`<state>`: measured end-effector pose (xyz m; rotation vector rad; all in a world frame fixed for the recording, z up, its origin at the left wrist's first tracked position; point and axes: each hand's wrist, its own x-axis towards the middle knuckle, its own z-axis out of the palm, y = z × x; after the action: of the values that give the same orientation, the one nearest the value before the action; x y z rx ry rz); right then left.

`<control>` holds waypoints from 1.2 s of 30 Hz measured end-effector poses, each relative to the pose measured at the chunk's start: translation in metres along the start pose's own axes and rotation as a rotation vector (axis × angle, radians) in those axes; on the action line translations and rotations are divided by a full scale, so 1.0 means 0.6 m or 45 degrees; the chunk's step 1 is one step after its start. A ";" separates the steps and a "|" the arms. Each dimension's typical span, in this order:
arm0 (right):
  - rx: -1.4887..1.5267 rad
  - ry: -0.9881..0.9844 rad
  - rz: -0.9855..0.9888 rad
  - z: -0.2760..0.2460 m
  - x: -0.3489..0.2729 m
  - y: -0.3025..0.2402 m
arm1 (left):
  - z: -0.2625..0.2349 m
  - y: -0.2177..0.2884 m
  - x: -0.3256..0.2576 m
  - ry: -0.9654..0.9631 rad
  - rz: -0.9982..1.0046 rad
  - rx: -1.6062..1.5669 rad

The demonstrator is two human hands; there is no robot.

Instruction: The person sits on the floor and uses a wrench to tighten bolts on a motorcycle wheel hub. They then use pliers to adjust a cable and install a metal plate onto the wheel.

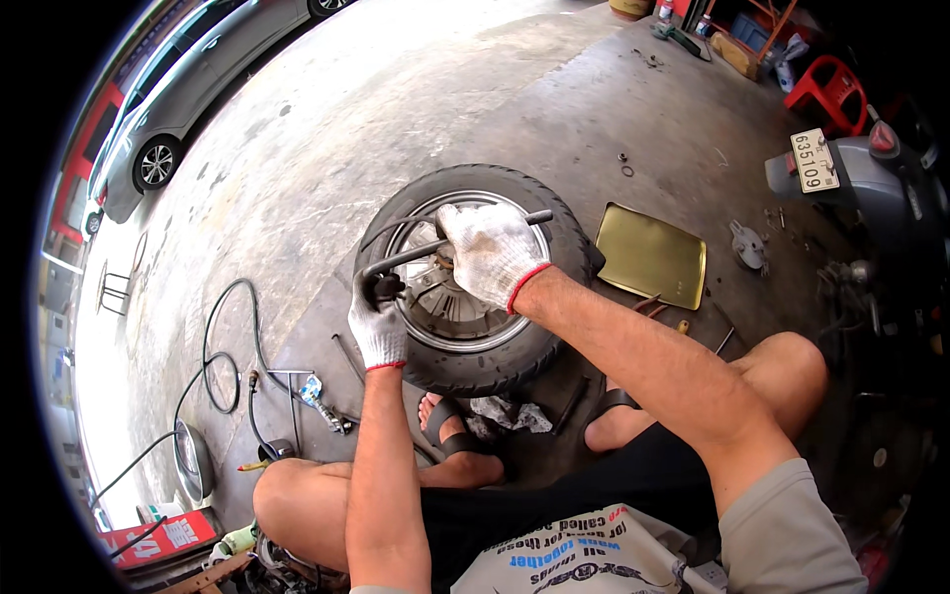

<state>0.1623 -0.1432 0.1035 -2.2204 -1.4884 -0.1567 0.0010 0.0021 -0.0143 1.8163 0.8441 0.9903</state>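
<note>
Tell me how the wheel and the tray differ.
The wheel is round; the tray is roughly rectangular. The wheel is black and silver, the tray gold-coloured. The wheel looks larger and much thicker than the shallow tray. The right hand grips a bar over the wheel; no hand touches the tray. Both lie flat on the floor.

Concrete floor [327, 119] bears wheel [460, 309], gold tray [651, 254], black hose [205, 346]

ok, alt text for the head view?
A gloved right hand grips a dark bar across a wheel lying on a concrete floor; the gloved left hand is at the bar's left end. A gold tray lies to the right, a black hose to the left.
</note>
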 end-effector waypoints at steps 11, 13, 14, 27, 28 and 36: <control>0.052 0.083 0.053 0.003 -0.007 -0.008 | 0.006 0.003 -0.002 0.038 -0.025 -0.022; 0.043 0.099 0.058 0.001 -0.008 -0.011 | 0.004 0.007 -0.003 0.024 0.038 -0.037; 0.040 0.104 0.062 0.001 -0.009 -0.012 | 0.003 0.010 -0.004 0.037 0.046 0.022; 0.159 -0.090 -0.034 -0.015 -0.002 0.010 | 0.004 0.032 -0.012 0.028 0.035 -0.253; 0.184 -0.150 -0.049 -0.019 0.002 0.016 | 0.003 0.036 -0.015 0.011 0.020 -0.199; 0.109 0.029 -0.336 -0.028 0.072 0.044 | -0.003 0.054 0.033 0.052 0.115 -0.243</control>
<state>0.2062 -0.1223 0.1253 -1.9428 -1.7376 -0.1975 0.0130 0.0071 0.0214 1.6872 0.6727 1.1296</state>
